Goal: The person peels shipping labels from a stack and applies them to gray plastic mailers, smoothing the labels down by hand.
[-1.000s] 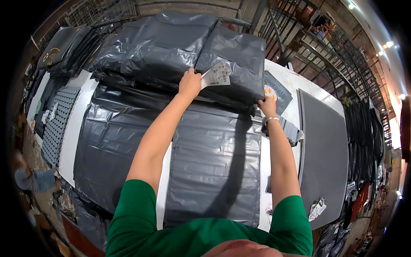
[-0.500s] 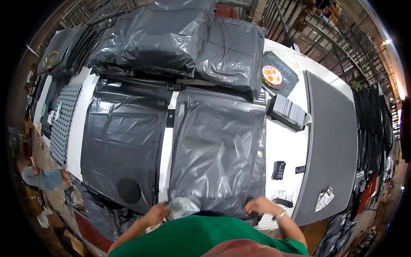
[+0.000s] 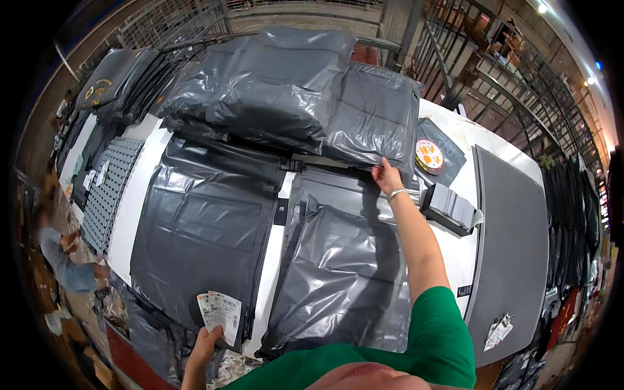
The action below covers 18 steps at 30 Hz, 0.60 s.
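Observation:
Near the front edge of the table my left hand (image 3: 203,344) pinches a few printed paper labels (image 3: 221,315), fanned over the left stack of dark grey plastic bags (image 3: 201,221). My right arm stretches far forward. At its end my right hand (image 3: 388,179) closes on the front edge of a grey plastic bag (image 3: 374,123) in the far right pile; part of its grip is hard to make out. Beneath that arm lies the nearer right stack of shiny grey bags (image 3: 344,260), its top bag creased and askew.
A black box of cards (image 3: 448,208) and a tape roll (image 3: 429,157) lie right of the piles. Farther right is a grey mat (image 3: 510,253) with some labels (image 3: 498,331). Bulky packed bags (image 3: 260,84) stand at the back. Another person (image 3: 65,253) is at far left.
My right hand has gone from the table's front edge to the far right pile. My left hand has raised the labels, now fanned over the left stack. The view has shifted.

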Each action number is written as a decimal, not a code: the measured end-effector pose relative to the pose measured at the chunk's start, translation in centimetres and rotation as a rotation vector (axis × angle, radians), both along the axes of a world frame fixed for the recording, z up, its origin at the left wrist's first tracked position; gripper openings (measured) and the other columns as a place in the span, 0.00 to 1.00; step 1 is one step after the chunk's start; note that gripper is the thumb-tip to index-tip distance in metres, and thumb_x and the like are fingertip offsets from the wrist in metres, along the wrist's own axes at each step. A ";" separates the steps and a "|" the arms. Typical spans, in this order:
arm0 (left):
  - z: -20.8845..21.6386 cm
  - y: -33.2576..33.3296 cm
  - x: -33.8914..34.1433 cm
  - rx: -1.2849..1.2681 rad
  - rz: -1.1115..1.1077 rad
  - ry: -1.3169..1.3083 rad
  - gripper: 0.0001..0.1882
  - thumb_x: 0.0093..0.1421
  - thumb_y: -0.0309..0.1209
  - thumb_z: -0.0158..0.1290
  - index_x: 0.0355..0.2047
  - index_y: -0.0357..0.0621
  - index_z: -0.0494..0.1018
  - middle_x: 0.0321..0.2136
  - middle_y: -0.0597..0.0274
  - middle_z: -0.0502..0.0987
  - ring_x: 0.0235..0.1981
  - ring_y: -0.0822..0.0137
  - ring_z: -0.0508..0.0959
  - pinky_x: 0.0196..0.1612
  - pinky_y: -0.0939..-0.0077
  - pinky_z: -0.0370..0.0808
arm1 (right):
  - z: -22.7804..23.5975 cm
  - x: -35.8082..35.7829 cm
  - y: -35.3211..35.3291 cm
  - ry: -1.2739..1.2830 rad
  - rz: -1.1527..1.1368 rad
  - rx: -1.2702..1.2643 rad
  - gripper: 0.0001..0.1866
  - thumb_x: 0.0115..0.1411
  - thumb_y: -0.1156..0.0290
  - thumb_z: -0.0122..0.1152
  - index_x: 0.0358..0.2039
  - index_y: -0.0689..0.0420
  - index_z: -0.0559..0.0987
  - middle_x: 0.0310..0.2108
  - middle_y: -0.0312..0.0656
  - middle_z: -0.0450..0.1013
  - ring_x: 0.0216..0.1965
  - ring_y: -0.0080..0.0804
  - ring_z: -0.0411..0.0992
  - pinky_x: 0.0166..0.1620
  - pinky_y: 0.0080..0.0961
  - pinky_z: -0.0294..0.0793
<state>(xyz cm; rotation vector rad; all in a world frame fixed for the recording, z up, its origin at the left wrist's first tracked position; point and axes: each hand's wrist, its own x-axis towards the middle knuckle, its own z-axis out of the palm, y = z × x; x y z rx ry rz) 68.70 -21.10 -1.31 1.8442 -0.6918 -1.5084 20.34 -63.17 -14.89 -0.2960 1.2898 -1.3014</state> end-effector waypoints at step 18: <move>0.1 -11.1 -9.1 -0.303 -0.211 0.636 0.21 0.62 0.35 0.36 0.50 0.31 0.60 0.48 0.51 0.66 0.48 0.66 0.67 0.49 0.76 0.65 | 24.9 11.5 39.5 0.073 0.715 -0.591 0.12 0.58 0.66 0.47 0.39 0.57 0.65 0.32 0.41 0.67 0.27 0.31 0.68 0.29 0.28 0.73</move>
